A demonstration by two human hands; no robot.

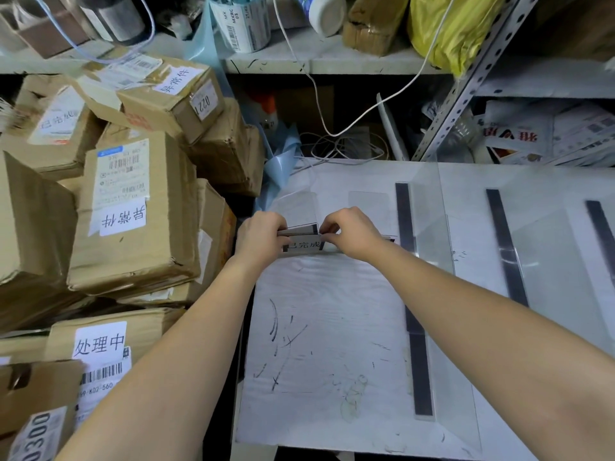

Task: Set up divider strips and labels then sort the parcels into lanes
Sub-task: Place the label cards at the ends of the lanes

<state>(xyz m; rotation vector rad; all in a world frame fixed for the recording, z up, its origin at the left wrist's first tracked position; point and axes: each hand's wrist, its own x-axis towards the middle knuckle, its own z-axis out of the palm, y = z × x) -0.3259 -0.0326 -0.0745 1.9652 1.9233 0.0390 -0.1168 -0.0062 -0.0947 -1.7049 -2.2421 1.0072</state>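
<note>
- While both hands meet over the far end of the leftmost lane, the left hand pinches a thin stack of label cards at its left edge, fingers closed on it.
- Right hand: fingertips closed on the right edge of the same stack, apparently peeling one card off; the exact card gripped cannot be told.
- A printed label sits just below the stack, at the far end of the white work surface.
- Handling, judged: the cards look light, thin and fairly stiff, with slick faces; they are best taken by the edges, since a flat grip would likely slide.
- Divider strips: dark, flat, lying lengthwise on the surface under clear upright panels; three are visible.
- Cardboard parcels are heaped to the left, unsorted. Judged: rigid but dented, moderately heavy, best held with two hands under opposite sides.
</note>
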